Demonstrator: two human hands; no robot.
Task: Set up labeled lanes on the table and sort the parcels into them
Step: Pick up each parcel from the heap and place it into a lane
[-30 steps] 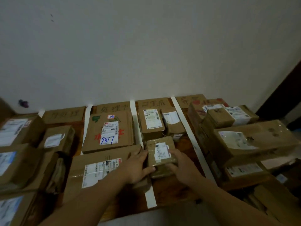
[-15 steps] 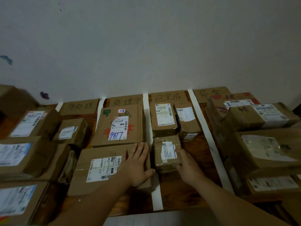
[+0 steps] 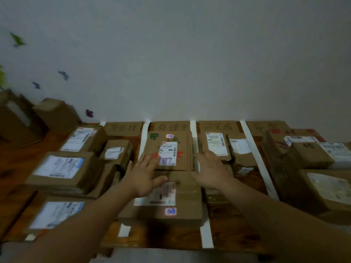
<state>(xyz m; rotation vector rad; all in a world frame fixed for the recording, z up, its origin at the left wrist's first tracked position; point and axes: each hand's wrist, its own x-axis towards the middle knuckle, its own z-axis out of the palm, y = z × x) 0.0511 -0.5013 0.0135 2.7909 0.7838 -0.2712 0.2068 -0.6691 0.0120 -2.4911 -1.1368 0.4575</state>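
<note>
A wooden table (image 3: 228,230) stands against a pale wall (image 3: 190,54); white tape strips (image 3: 207,236) run toward cardboard labels (image 3: 171,127) at 12 o'clock, parcels (image 3: 182,152) filling the lanes between. Left hand (image 3: 144,177) and right hand (image 3: 212,171) reach over the centre parcels, fingers spread, holding nothing; butterfly stickers (image 3: 63,75) at 10 o'clock
</note>
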